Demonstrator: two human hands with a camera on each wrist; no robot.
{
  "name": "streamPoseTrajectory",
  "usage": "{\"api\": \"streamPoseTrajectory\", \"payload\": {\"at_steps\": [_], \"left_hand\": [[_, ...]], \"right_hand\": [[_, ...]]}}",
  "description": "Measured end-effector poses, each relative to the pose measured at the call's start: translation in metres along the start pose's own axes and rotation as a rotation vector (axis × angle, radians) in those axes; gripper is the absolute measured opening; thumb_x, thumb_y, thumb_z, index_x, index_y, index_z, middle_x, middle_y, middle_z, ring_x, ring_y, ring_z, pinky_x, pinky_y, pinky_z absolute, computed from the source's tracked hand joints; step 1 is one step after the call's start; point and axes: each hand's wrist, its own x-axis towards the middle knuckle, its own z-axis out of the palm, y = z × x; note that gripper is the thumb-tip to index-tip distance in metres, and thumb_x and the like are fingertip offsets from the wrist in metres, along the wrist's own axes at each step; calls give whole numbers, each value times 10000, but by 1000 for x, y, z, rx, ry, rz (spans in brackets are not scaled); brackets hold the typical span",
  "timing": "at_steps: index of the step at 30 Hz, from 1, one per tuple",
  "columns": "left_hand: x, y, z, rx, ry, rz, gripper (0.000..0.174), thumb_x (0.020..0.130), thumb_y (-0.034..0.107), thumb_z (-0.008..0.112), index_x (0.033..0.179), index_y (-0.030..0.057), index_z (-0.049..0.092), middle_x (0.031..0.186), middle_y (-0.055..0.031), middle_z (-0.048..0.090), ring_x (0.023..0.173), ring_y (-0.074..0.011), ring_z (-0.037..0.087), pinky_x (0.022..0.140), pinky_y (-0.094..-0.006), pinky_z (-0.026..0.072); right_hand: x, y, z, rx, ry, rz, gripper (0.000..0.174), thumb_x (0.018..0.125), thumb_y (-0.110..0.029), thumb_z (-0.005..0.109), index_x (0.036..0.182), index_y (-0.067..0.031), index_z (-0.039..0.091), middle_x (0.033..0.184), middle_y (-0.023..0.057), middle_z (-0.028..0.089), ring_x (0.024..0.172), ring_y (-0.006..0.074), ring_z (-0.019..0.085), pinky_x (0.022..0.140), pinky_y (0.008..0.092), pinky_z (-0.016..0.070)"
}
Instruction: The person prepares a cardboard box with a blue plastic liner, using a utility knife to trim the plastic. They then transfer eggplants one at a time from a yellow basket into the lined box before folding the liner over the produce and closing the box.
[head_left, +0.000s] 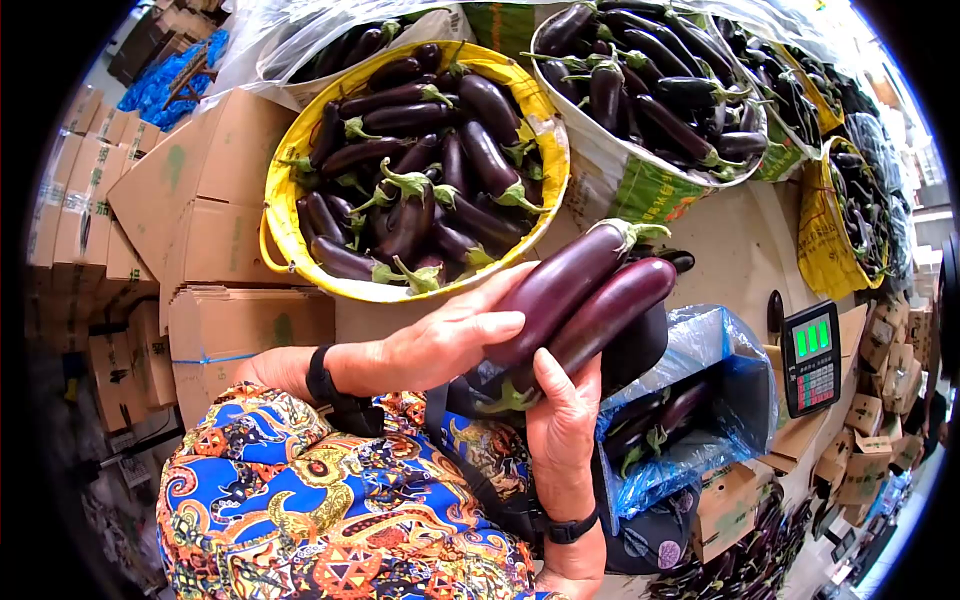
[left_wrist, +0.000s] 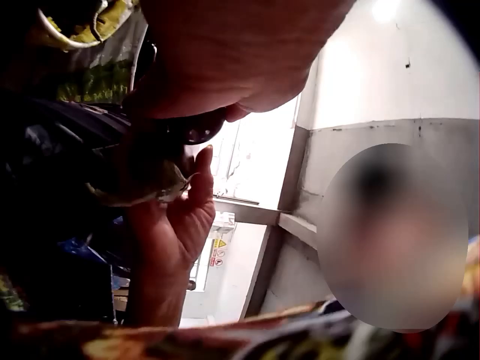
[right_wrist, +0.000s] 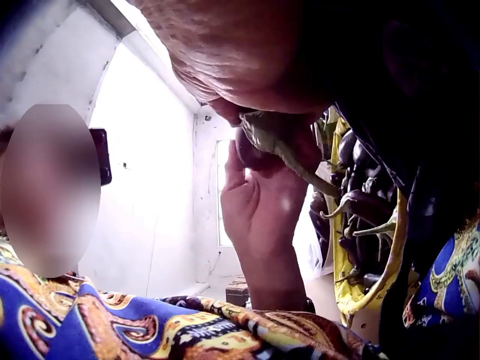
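Two glossy purple eggplants lie side by side between my hands in the head view. My left hand (head_left: 445, 335) grips the upper eggplant (head_left: 565, 285), whose green stem points to the upper right. The lower eggplant (head_left: 620, 310) is pinched by my right hand (head_left: 562, 415), with thumb and fingers near its stem end at the lower left. In the left wrist view my left hand (left_wrist: 232, 60) covers much of the eggplants. A drooping stem (right_wrist: 300, 169) shows beneath my right hand (right_wrist: 225, 52) in the right wrist view.
A yellow-rimmed basket (head_left: 553, 130) of eggplants stands ahead, with a white-rimmed sack (head_left: 640, 165) of eggplants to its right. A blue-plastic-lined box (head_left: 745, 400) holding eggplants sits right of my hands. Beyond it is a scale display (head_left: 812, 360). Flattened cartons (head_left: 250, 330) stack at left.
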Motion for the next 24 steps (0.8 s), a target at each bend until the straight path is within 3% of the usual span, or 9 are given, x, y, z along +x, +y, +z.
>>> {"api": "streamPoseTrajectory", "payload": {"at_steps": [3,4,8,9,12,19,23,24], "left_hand": [[-8,8,-3,536,-50,47,708,1004,311,529,1542,-20,207,1515,-135,359,1398,-193,340,1163,-345,268],[-8,10,-2,538,-63,42,722,1004,329,544,1544,-17,214,1498,-136,387,1375,-188,371,1145,-341,298],[-6,8,-2,547,-94,3,762,975,300,616,1554,7,215,1451,-128,458,1315,-184,450,1102,-346,369],[-5,7,2,445,-118,-10,757,977,295,616,1554,10,217,1449,-136,463,1316,-193,453,1102,-351,370],[0,1,9,513,-164,23,760,965,237,639,1560,34,212,1449,-137,457,1320,-200,456,1103,-356,378],[14,-13,43,410,-282,-61,822,918,119,693,1573,91,197,1399,-129,489,1274,-202,504,1081,-373,415],[21,-33,61,567,-314,-4,874,868,113,736,1562,62,209,1368,-133,517,1247,-205,531,1064,-359,421],[22,-37,67,561,-319,-19,869,859,114,738,1555,51,221,1367,-133,519,1242,-207,536,1063,-359,420]], "right_hand": [[-6,-3,2,16,74,28,595,877,-41,677,1422,-49,438,1327,84,568,1217,227,556,1085,375,412],[-7,-5,2,21,94,38,587,856,-39,701,1393,-51,465,1292,80,591,1180,222,585,1057,371,446],[-12,-10,-5,27,65,9,595,842,-39,718,1385,-52,474,1295,81,587,1187,220,579,1062,368,439],[-14,-13,-7,30,71,3,614,826,-22,725,1385,-47,471,1294,80,588,1187,220,577,1062,365,436],[-20,-20,-15,30,83,-42,653,776,10,754,1370,-34,484,1276,80,604,1178,216,583,1052,353,436],[-42,-44,-32,-9,132,-156,560,774,-11,736,1300,3,543,1203,91,650,1082,219,638,995,347,479],[-59,-55,-58,-88,157,-78,559,768,-41,767,1282,-8,547,1195,77,642,1070,181,620,975,319,475],[-63,-48,-62,-59,172,-163,566,779,-60,776,1291,-9,539,1194,68,637,1072,171,610,972,315,472]]}}
